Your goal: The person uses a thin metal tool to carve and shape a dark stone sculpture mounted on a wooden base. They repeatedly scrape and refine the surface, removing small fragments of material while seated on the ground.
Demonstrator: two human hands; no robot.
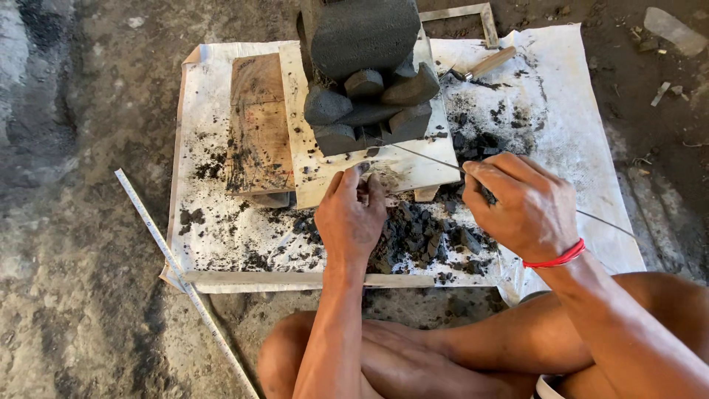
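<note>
A dark grey stone carving (369, 81) stands on a pale wooden board (310, 155) laid over a white sheet (561, 133) on the ground. My left hand (351, 218) rests at the board's front edge just below the carving's base, fingertips touching the board. My right hand (521, 203), with a red band at the wrist, pinches a thin metal rod (428, 157) whose tip points at the carving's lower right corner. The rod's tail sticks out behind my wrist. Dark stone chips (425, 236) are heaped between both hands.
A brown wooden plank (257, 125) lies left of the board. A long metal ruler (177, 273) runs diagonally across the dirt at left. A wooden-handled tool (484, 65) lies behind the carving. A wooden slat (258, 278) edges the sheet's front. My bare legs are folded at the bottom.
</note>
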